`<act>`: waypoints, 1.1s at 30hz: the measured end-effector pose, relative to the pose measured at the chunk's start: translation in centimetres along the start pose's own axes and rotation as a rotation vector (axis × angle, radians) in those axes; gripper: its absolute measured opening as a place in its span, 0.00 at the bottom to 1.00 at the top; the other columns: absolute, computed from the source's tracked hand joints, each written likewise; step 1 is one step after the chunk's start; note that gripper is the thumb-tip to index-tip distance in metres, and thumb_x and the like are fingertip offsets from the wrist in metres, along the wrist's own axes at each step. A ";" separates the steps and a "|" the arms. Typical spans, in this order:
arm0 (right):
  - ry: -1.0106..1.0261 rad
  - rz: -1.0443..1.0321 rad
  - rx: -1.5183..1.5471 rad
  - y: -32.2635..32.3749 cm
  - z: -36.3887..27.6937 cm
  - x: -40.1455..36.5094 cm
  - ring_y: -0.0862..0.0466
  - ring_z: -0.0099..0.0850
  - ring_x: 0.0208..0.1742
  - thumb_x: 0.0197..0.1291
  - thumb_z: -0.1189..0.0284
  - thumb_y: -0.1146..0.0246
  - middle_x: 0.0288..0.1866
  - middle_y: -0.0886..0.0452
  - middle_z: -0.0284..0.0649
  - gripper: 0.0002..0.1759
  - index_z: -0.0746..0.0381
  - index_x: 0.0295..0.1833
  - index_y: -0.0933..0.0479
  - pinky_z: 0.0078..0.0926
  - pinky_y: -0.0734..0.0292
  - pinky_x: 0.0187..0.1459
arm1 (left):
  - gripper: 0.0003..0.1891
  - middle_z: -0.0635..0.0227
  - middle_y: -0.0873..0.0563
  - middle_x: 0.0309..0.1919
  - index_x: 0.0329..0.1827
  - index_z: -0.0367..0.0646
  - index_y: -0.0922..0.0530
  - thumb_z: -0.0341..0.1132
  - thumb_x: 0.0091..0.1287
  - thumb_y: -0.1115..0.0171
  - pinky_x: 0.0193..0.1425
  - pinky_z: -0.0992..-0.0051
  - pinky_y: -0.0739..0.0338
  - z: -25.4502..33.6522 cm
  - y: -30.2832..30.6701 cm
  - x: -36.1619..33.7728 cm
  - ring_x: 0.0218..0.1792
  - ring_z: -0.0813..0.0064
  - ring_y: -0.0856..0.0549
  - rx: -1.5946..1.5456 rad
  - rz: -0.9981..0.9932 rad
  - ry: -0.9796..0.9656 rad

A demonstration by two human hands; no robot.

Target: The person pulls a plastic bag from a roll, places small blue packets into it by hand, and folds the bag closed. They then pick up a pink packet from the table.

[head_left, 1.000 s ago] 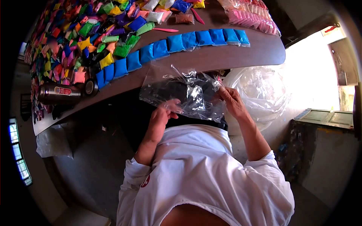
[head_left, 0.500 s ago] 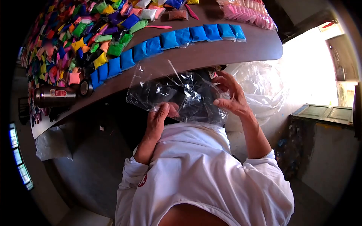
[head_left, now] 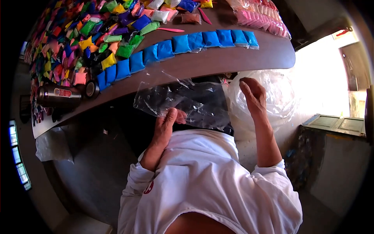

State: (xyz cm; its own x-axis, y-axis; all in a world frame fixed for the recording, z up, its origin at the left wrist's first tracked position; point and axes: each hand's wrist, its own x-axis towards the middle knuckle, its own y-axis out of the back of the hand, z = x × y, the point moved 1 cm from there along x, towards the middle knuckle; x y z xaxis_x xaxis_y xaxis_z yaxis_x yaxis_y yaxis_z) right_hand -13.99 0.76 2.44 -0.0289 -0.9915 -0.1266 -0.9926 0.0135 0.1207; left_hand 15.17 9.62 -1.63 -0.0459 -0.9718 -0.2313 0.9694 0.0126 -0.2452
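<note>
My left hand [head_left: 166, 124] is closed on the near edge of a clear plastic bag [head_left: 202, 101], thumb on top and fingertips showing through the film. The bag lies spread above my lap, in front of the table edge. My right hand [head_left: 255, 95] is off this bag, raised to its right with loosely bent fingers and nothing visible in them. Behind that hand stands a large clear plastic sack [head_left: 278, 97]. On the table, a curved row of blue packets [head_left: 180, 43] runs along the near side.
Small packets of many colours [head_left: 87, 27] cover the table's left part. A metal flask [head_left: 58, 96] lies at the left edge. Pink packets [head_left: 261, 19] sit at the far right. Two pink plastic tools [head_left: 171, 30] lie behind the blue row. A wooden cabinet [head_left: 335, 124] stands right.
My right hand has left the clear bag and moved right, toward the large sack. The bag's right side has settled flatter. My left hand keeps its hold.
</note>
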 end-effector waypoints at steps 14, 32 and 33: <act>0.580 -0.303 -0.583 -7.7 -5.7 1.8 0.17 0.51 0.39 0.57 0.76 0.36 0.36 0.17 0.48 0.08 0.62 0.44 0.19 0.42 0.22 0.40 | 0.17 0.65 0.16 0.36 0.39 0.37 0.20 0.45 0.74 0.43 0.43 0.77 0.23 -0.2 0.3 -0.2 0.35 0.79 0.20 0.025 -0.186 0.067; 0.183 -1.081 -0.596 -4.1 -8.0 5.5 0.15 0.29 0.34 0.67 0.64 0.41 0.32 0.15 0.39 0.14 0.65 0.39 0.18 0.27 0.21 0.40 | 0.27 0.69 0.15 0.38 0.46 0.40 0.19 0.58 0.75 0.54 0.47 0.78 0.25 0.5 2.7 2.6 0.38 0.80 0.19 0.030 0.105 0.015; 0.207 -1.094 -0.599 -4.1 -7.9 5.6 0.14 0.29 0.34 0.66 0.63 0.41 0.32 0.15 0.40 0.15 0.65 0.39 0.18 0.27 0.21 0.39 | 0.28 0.68 0.15 0.38 0.46 0.38 0.19 0.57 0.75 0.54 0.47 0.78 0.24 1.1 2.5 2.7 0.39 0.79 0.18 -0.007 0.082 0.021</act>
State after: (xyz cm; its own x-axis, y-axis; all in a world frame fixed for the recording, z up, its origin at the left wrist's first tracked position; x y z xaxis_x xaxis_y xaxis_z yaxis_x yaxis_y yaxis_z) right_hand -9.13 -5.83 8.99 0.8444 -0.4492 -0.2920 -0.2753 -0.8312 0.4830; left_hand 17.78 6.75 -1.88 0.0283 -0.9622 -0.2709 0.9684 0.0935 -0.2310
